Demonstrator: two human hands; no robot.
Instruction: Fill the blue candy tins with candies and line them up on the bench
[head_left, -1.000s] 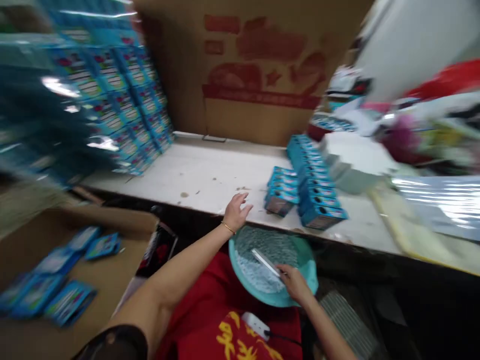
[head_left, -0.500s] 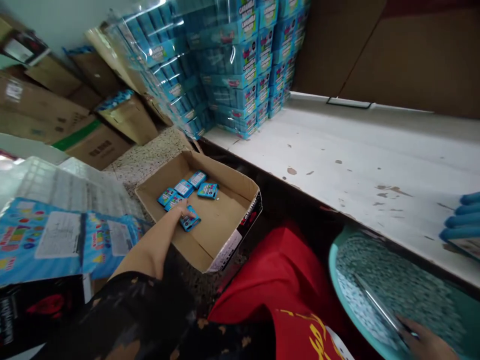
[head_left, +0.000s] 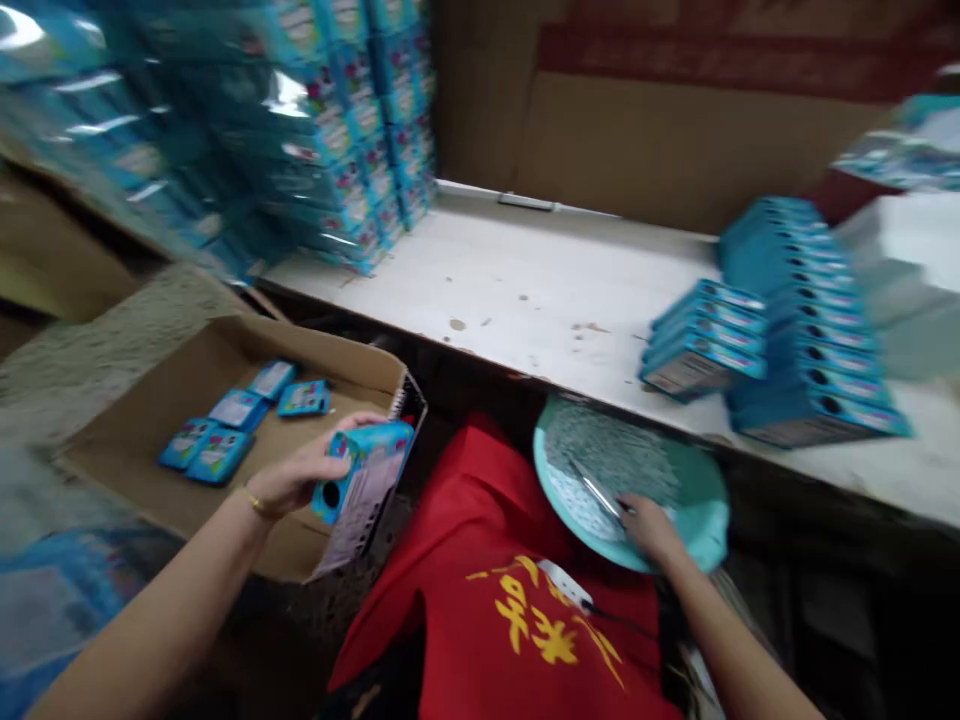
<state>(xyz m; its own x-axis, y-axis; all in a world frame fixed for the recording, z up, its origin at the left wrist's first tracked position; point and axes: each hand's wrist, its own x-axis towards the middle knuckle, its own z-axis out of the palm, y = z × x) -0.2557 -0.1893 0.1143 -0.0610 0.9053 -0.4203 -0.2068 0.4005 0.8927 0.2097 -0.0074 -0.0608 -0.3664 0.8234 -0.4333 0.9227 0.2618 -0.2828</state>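
Note:
My left hand [head_left: 304,472] is closed round a small blue printed box [head_left: 375,468], held above the near right side of an open cardboard carton [head_left: 330,352]. Several similar blue packs [head_left: 219,452] lie flat on the carton's bottom. Down at the right, my right hand [head_left: 651,528] grips a long shiny metal tool [head_left: 596,490]; its exact kind is unclear. The tool's far end rests among small pale pieces [head_left: 611,450] that fill part of a teal basin [head_left: 711,520]. The basin sits partly under the shelf edge.
A white shelf [head_left: 495,270] runs across the front. Plastic-wrapped stacks of blue boxes [head_left: 345,190] stand on its left. Rows of blue boxes [head_left: 810,340] and a smaller group [head_left: 705,340] stand on its right. A red cloth [head_left: 480,560] covers my lap.
My left hand has lifted a blue box from the carton's bottom and moved right with it. The view has swung right, showing more shelf boxes. My right hand still holds the tool in the basin.

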